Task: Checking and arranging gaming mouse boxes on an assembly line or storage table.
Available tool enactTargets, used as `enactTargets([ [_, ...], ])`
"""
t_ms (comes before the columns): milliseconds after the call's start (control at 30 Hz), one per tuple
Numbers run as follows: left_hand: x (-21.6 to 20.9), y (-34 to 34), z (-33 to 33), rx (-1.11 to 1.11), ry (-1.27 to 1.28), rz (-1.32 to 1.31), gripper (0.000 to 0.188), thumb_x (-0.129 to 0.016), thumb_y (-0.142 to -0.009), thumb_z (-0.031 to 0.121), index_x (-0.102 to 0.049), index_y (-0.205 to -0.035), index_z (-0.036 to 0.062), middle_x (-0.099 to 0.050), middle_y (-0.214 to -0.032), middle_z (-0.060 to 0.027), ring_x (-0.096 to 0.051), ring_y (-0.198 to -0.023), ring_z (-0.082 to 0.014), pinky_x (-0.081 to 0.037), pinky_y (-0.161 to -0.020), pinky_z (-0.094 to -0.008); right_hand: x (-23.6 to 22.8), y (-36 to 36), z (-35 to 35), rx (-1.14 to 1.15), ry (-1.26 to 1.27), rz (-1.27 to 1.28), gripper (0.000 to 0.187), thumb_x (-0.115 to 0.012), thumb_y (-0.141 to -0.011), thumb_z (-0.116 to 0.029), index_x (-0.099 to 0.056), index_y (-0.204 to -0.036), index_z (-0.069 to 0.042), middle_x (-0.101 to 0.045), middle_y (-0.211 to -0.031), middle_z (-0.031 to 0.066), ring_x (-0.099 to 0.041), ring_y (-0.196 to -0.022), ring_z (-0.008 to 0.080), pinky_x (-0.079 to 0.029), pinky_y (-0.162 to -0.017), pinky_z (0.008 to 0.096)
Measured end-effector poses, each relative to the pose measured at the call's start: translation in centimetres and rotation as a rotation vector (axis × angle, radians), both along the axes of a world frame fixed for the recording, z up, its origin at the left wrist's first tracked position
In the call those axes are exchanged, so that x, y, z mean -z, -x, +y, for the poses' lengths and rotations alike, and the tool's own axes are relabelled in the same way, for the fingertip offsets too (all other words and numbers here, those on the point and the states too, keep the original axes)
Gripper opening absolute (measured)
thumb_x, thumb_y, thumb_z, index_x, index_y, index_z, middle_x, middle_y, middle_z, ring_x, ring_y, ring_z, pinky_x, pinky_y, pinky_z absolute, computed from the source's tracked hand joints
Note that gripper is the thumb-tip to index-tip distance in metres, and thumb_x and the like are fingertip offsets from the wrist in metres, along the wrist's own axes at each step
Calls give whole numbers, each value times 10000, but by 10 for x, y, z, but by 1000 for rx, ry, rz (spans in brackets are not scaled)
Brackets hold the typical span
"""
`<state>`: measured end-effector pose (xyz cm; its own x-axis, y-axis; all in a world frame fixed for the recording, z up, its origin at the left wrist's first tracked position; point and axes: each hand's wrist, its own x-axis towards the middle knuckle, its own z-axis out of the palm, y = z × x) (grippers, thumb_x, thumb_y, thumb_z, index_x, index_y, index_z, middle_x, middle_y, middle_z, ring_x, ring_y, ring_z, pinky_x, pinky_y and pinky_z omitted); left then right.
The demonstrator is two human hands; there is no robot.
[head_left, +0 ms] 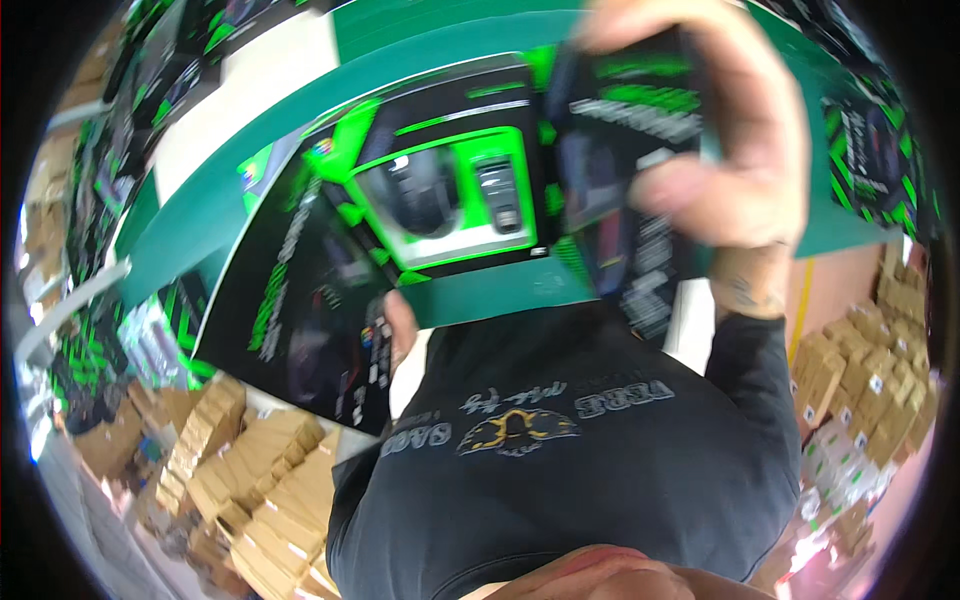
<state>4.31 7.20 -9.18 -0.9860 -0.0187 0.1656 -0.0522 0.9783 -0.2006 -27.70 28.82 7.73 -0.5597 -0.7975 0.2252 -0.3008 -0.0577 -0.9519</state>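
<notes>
The right hand grips a black-and-green box, blurred; the left hand holds a larger, matching box over the green desk.

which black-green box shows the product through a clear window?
The centre box on the green table: green-framed window showing a mouse. The boxes in the left hand and right hand show print only.

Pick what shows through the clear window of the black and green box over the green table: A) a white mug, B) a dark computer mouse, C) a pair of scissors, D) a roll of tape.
B: the bright green frame on the black and green box rings a clear window with a dark, rounded computer mouse behind it; the right hand has its grip on the box's right end.
</notes>
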Motion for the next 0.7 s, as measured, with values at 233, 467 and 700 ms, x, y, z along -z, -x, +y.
enactTargets([
  [233,-91,65,20,207,-467,88,610,-712,-666,521,-601,-1144,159,-509,-1200,-92,-452,-1104,-299,-354,-935,-437,63,48,103,463,-332,198,617,-637,-816,-161,-360,-1359,-62,-440,-1324,152,-485,-1149,241,-379,-973,363],
  [467,-93,62,-65,-286,-417,-15,1184,-785,-459,575,-275,-1388,48,-162,-1453,-246,-214,-1317,-444,-300,-1027,-505,125,33,92,533,-133,-178,546,-466,-931,-347,-369,-1331,11,-384,-1361,196,-358,-1275,294,-252,-1066,391],
  [700,-80,38,-85,-270,-490,7,1192,-712,-476,679,-325,-1330,-58,-321,-1369,-287,-490,-1141,-407,-475,-867,-405,137,35,68,588,-192,-40,520,-343,-961,-349,-387,-1323,22,-375,-1375,180,-308,-1309,272,-191,-1092,368],
])
